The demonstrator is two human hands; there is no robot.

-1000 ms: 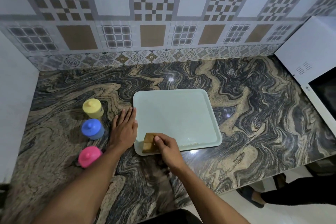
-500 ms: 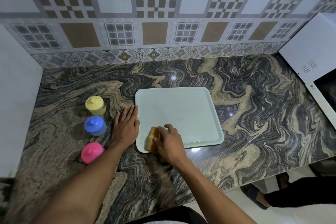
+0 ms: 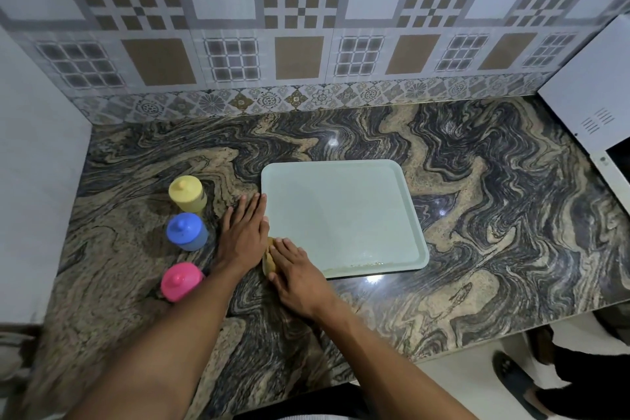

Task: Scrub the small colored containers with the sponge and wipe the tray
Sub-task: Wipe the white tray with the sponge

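Observation:
A pale green tray (image 3: 344, 211) lies flat on the marble counter. My left hand (image 3: 243, 232) rests flat against the tray's left edge, fingers straight. My right hand (image 3: 296, 269) covers a yellow sponge (image 3: 269, 261) at the tray's front left corner, fingers laid over it; only a sliver of sponge shows. Three small lidded containers stand in a column left of my left hand: yellow (image 3: 187, 194), blue (image 3: 186, 231) and pink (image 3: 180, 281).
A white microwave (image 3: 593, 106) stands at the right end of the counter. A tiled wall runs along the back and a white wall on the left. A person's foot in a dark sandal (image 3: 514, 375) is on the floor at lower right.
My right hand has slid the sponge left to the tray's front left corner, close to my left hand. The left hand has stayed put.

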